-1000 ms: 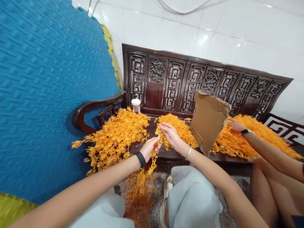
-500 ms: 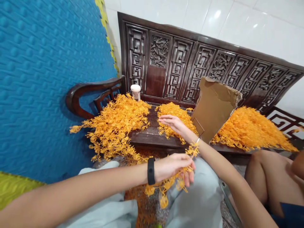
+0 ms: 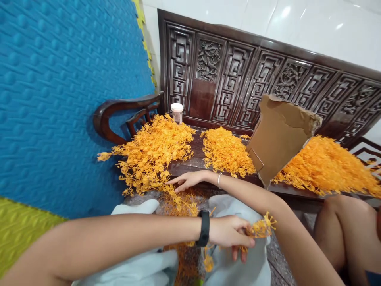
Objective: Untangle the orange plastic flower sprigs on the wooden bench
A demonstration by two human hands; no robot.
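My left hand, with a black band on its wrist, is closed around an orange plastic strand above my lap; parts of the strand hang below the palm. Crossing beyond it, my right hand wears a thin bracelet and reaches left, its fingers apart at the lower edge of the left orange pile. Its fingertips are beside strands trailing off the bench; nothing is visibly gripped. A smaller orange pile lies mid-bench.
A dark carved bench holds a white-lidded tub, an upright cardboard piece and a large orange pile at right. Another person's bare knee is at the lower right. Blue matting stands left.
My right hand has moved left and down from the middle pile to the left pile's lower edge. My left hand has shifted slightly right and down, still holding the strand.
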